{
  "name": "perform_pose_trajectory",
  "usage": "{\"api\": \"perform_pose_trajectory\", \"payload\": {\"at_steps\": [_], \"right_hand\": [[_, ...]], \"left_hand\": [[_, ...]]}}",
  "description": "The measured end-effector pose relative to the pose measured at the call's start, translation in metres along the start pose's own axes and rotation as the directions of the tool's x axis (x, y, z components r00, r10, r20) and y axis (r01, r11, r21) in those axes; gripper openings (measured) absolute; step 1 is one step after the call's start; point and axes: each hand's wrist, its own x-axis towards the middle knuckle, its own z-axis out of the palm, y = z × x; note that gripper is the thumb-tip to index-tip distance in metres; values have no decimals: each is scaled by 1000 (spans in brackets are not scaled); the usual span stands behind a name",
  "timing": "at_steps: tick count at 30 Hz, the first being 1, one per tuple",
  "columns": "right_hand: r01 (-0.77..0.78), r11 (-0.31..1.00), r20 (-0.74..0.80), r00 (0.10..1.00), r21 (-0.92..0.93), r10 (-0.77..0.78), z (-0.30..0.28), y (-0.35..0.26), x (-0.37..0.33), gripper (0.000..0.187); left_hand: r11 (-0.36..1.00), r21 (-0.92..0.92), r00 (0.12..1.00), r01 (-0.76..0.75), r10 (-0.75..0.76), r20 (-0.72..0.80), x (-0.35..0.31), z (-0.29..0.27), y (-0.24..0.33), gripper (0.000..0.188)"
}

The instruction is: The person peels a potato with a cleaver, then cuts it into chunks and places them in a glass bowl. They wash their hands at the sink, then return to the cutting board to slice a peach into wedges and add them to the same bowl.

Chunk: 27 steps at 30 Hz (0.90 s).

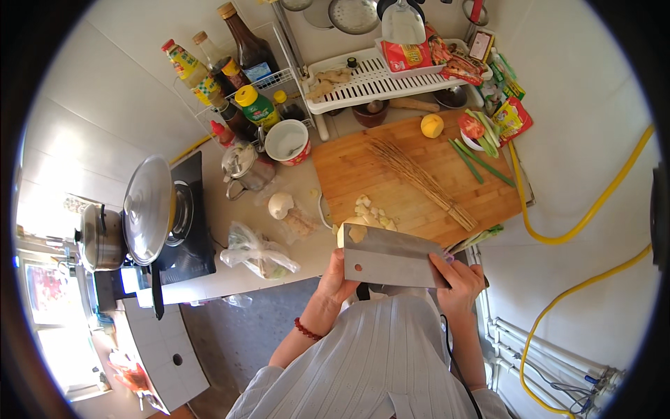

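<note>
Steel cleaver (pixel 391 258) sits broad and flat at the near edge of the wooden cutting board (pixel 419 178), its blade loaded with pale diced pieces (pixel 356 232). Right hand (pixel 457 279) grips the handle end while the left hand (pixel 338 276) cups underneath; keeping that blade level and the left palm snug should stop bits sliding off.

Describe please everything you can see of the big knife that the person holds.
The cleaver has a broad rectangular blade of grey metal, with a small round hole near one corner. Its flat side faces the camera, over the near edge of the wooden cutting board. The right hand grips its handle end, which is hidden. The left hand touches the other end and holds a pale food piece beside the blade.
</note>
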Motion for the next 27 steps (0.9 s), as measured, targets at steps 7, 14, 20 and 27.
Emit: {"api": "perform_pose_trajectory", "payload": {"at_steps": [7, 14, 20, 27], "right_hand": [[79, 996, 18, 997, -31, -78, 1, 5, -2, 24], [120, 992, 34, 992, -42, -119, 0, 2, 0, 25], [66, 998, 48, 997, 5, -66, 6, 6, -6, 25], [32, 999, 9, 999, -22, -31, 24, 18, -22, 25]], "left_hand": [[973, 229, 953, -24, 92, -289, 1, 12, -3, 44], [945, 326, 962, -19, 106, -250, 5, 10, -3, 45], [970, 239, 947, 40, 39, -318, 2, 26, 1, 47], [961, 271, 949, 59, 30, -313, 4, 17, 3, 48]]}}
